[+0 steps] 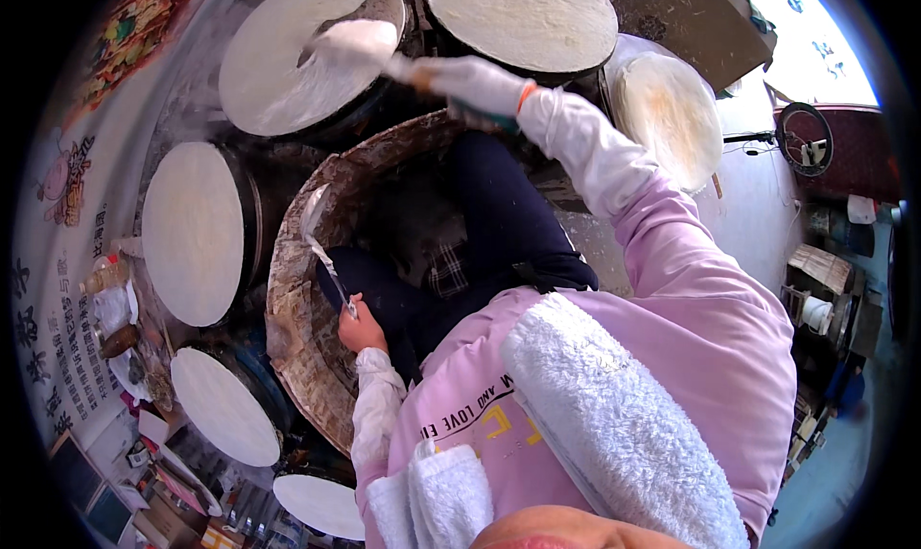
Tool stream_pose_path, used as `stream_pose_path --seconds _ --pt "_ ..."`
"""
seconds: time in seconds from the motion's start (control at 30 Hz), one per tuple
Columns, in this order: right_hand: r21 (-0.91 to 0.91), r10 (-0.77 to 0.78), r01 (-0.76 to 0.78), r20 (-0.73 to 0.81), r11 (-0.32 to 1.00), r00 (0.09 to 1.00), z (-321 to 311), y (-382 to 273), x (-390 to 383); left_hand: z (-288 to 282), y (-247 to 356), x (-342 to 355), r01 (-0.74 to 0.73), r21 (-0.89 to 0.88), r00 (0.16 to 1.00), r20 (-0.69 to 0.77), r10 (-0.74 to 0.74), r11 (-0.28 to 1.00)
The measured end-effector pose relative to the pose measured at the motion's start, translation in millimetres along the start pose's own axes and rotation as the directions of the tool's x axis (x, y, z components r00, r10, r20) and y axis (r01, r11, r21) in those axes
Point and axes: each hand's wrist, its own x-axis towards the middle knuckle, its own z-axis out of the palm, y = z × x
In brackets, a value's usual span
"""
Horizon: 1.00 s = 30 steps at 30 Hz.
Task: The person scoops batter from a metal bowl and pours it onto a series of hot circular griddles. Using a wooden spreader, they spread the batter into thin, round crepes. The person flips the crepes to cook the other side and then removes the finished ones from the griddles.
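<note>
My right hand (480, 87), in a white glove with an orange band at the wrist, reaches over the far griddle. It is closed and smeared by motion, with a blurred pale lump of dough (360, 41) in front of it. Below that lump a thin white batter layer (264, 79) covers most of the griddle; a dark patch stays bare at its upper right. Bare and closed, my left hand (363, 327) grips a long-handled metal tool (326, 261) with a curved, white-coated end. This tool leans over the rim of a round wooden tub (297, 290) around my legs.
Several round griddles circle the tub, among them a white-coated one at left (195, 233) and another at far centre (523, 17). A stack of thin flatbreads (667, 117) lies at far right. Bottles (104, 276) and bags line the left wall. A ring-shaped lamp (804, 139) stands right.
</note>
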Motion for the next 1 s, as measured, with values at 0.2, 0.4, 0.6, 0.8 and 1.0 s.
stream_pose_path --seconds 0.2,0.4,0.6,0.8,1.0 --pt "0.106 0.021 -0.016 -0.052 0.994 0.998 24 62 -7 0 12 4 0.047 0.017 0.998 0.048 -0.048 0.999" --pt "-0.740 -0.594 0.131 -0.408 0.660 0.693 -14 55 87 5 3 9 -0.039 0.032 0.998 0.051 0.037 0.999" --pt "-0.708 -0.559 -0.004 -0.561 0.706 0.611 42 36 54 7 3 12 -0.028 0.014 0.998 0.065 0.027 1.000" --pt "-0.469 -0.272 -0.043 -0.582 0.882 0.767 30 37 89 5 2 12 -0.007 0.055 0.997 0.072 0.003 0.998" --pt "-0.385 -0.353 0.093 -0.689 0.918 0.633 -44 10 201 9 5 18 -0.023 0.072 0.996 0.088 0.016 0.997"
